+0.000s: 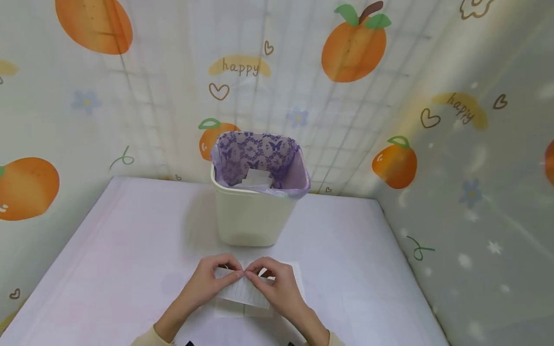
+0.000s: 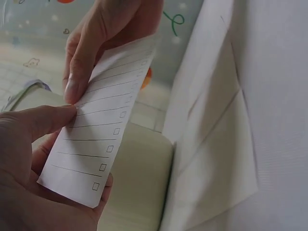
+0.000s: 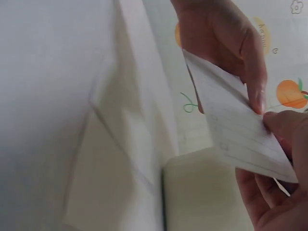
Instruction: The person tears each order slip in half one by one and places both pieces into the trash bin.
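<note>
Thumbs close together, left hand (image 1: 209, 278) and right hand (image 1: 283, 286) pinch the white lined paper strip (image 1: 244, 290) by its far edge, short of the cream plastic bin (image 1: 253, 216).

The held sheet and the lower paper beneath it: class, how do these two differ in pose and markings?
The held sheet is raised and tilted, while the lower paper lies on the table.
The held sheet shows ruled lines and small boxes; the lower paper shows a straight dark line.
Both are pale.
</note>
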Demonstrator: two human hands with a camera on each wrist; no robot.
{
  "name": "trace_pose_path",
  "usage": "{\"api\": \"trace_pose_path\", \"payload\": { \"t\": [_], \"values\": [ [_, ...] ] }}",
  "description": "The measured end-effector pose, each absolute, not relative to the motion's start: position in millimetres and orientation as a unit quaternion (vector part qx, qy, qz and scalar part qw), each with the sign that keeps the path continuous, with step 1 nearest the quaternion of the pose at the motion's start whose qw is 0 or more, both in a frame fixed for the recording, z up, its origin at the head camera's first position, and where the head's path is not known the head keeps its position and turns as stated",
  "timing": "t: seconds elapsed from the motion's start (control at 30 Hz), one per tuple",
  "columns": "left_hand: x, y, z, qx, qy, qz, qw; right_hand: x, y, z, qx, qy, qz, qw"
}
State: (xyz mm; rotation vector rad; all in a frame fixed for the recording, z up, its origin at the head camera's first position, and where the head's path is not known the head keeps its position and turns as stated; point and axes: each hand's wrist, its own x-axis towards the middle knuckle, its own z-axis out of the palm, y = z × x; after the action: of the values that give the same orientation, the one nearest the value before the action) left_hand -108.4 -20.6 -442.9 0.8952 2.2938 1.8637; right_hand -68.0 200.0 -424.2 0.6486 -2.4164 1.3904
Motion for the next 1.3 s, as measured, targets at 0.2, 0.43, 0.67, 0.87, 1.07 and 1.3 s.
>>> {"api": "trace_pose_path", "payload": {
  "t": [0.2, 0.43, 0.67, 0.87, 1.07, 1.3],
  "values": [
    [-112, -22, -425, 0.29, 0.747, 0.598, 0.02, -75, 199, -409, 0.23, -0.838, 0.471, 0.153],
    [-115, -24, -411, 0.29, 0.747, 0.598, 0.012, -79, 200, -391, 0.243, -0.843, 0.457, 0.143],
    [-119, -21, -399, 0.284, 0.75, 0.597, 0.01, -83, 203, -380, 0.248, -0.845, 0.446, 0.159],
    [-123, -18, -382, 0.279, 0.748, 0.602, 0.011, -87, 207, -365, 0.242, -0.844, 0.449, 0.166],
    [-125, -11, -371, 0.289, 0.742, 0.605, 0.005, -89, 212, -353, 0.238, -0.844, 0.451, 0.168],
    [-124, -8, -366, 0.289, 0.735, 0.613, 0.011, -86, 216, -347, 0.248, -0.843, 0.448, 0.167]
  ]
}}
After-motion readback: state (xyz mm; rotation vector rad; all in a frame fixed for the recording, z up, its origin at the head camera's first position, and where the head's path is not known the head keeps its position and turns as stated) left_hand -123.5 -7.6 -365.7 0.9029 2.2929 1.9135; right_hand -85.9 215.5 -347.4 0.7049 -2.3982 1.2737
